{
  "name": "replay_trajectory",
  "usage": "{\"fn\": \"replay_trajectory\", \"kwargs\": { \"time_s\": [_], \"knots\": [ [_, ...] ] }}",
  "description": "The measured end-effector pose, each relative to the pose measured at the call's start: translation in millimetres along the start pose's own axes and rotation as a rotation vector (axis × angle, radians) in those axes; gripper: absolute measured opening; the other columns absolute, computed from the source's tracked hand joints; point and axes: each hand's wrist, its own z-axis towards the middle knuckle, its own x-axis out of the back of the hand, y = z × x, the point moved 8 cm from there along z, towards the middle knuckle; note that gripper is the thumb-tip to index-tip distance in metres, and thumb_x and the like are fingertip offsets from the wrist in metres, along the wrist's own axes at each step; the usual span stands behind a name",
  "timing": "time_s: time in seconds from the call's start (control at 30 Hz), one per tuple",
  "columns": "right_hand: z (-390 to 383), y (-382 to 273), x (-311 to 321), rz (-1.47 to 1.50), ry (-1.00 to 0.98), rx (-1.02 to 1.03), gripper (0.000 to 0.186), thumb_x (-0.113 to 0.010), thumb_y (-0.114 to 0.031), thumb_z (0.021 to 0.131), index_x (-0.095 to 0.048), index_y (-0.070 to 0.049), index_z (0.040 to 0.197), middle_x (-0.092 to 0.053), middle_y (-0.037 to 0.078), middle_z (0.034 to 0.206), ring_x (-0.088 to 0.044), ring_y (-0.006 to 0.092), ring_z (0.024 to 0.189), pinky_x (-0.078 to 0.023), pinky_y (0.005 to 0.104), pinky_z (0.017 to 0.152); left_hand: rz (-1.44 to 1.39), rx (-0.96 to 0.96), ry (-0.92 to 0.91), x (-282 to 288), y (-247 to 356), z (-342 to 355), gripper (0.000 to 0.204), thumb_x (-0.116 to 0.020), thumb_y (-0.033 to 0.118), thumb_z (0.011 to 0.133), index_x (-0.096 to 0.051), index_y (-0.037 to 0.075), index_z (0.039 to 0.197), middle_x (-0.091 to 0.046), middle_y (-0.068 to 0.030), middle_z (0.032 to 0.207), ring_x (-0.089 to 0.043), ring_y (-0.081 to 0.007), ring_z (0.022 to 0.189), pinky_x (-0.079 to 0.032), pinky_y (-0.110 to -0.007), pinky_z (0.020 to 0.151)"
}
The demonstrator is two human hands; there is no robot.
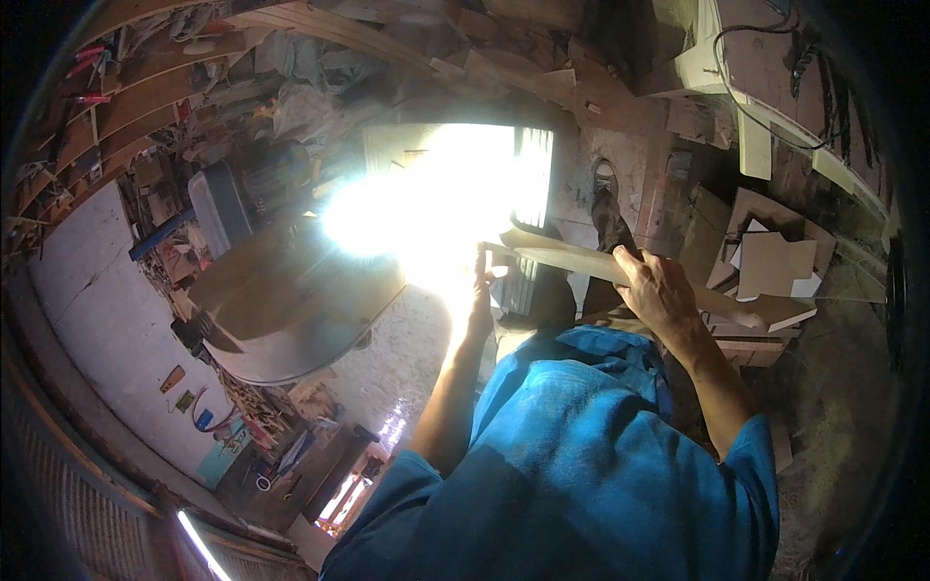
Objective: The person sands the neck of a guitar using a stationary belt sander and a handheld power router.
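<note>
My right hand (655, 289) grips a long, narrow pale wooden piece (572, 259) that lies crosswise in front of me. My left hand (477, 283) is at its left end with fingers raised against it, partly washed out by glare. That end runs into a very bright light, which hides the edges and whatever it touches. Behind the glare is a pale boxy surface (538, 174). To the left is a machine with a rounded, worn wooden top (266, 300).
Stacked board offcuts (775, 263) lie on the right. Wood scraps and tools crowd the walls, with a cable (736, 97) at upper right and a cluttered bench (291, 484) at lower left. My shoe (604, 176) shows on the dusty floor beyond the wooden piece.
</note>
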Motion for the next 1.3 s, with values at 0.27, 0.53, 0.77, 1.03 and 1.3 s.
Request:
{"fn": "replay_trajectory", "kwargs": {
  "time_s": [0.27, 0.53, 0.77, 1.03, 1.3],
  "knots": [
    [1.0, -0.8, 2.2, -0.005, 0.011, 0.007, 0.047, -0.084, -0.023, 0.082, -0.064, -0.005, 0.12, -0.073, 0.019, 0.097, -0.076, 0.0324, 0.083, -0.064, 0.0404, 0.071, 0.01, -0.015, -0.029, 2.0, -0.7, 4.5, 0.049, -0.071, 0.047, 0.097, -0.062, 0.004, 0.12, -0.064, -0.0065, 0.096, -0.068, -0.0158, 0.071, -0.056, -0.035, 0.08],
    [1.4, -5.3, 9.2, 0.02, 0.034, 0.014, 0.046, -0.086, -0.015, 0.079, -0.064, -0.003, 0.117, -0.072, 0.021, 0.09, -0.075, 0.0354, 0.08, -0.063, 0.041, 0.07, 0.065, -0.034, 0.022, -1.4, 6.9, -2.2, 0.052, -0.071, 0.047, 0.097, -0.059, 0.004, 0.124, -0.064, -0.0075, 0.1, -0.07, -0.0159, 0.074, -0.057, -0.034, 0.079],
    [-0.8, -6.1, 9.1, 0.027, 0.046, 0.066, 0.049, -0.086, -0.014, 0.078, -0.063, -0.002, 0.12, -0.072, 0.022, 0.09, -0.075, 0.0347, 0.079, -0.062, 0.0405, 0.069, 0.002, -0.117, -0.043, -5.1, 6.3, -5.8, 0.05, -0.07, 0.041, 0.098, -0.057, 0.001, 0.125, -0.063, -0.0095, 0.107, -0.072, -0.0182, 0.079, -0.059, -0.033, 0.082],
    [-0.6, -5.4, 9.9, 0.026, 0.036, 0.078, 0.054, -0.086, -0.014, 0.078, -0.062, -0.002, 0.125, -0.072, 0.02, 0.092, -0.075, 0.0336, 0.081, -0.062, 0.0405, 0.071, -0.019, -0.145, -0.092, -8.0, 6.5, -8.6, 0.045, -0.067, 0.038, 0.101, -0.056, 0.001, 0.124, -0.061, -0.0089, 0.11, -0.072, -0.0179, 0.083, -0.059, -0.03, 0.079],
    [-1.6, -1.7, -0.8, -0.014, -0.038, 0.066, 0.063, -0.085, -0.025, 0.081, -0.061, -0.008, 0.136, -0.072, 0.018, 0.097, -0.075, 0.0309, 0.081, -0.063, 0.041, 0.073, 0.052, -0.121, -0.03, 3.2, -3.0, -6.5, 0.042, -0.064, 0.035, 0.103, -0.058, -0.001, 0.125, -0.062, -0.0105, 0.112, -0.071, -0.0179, 0.082, -0.058, -0.027, 0.074]
  ]
}}
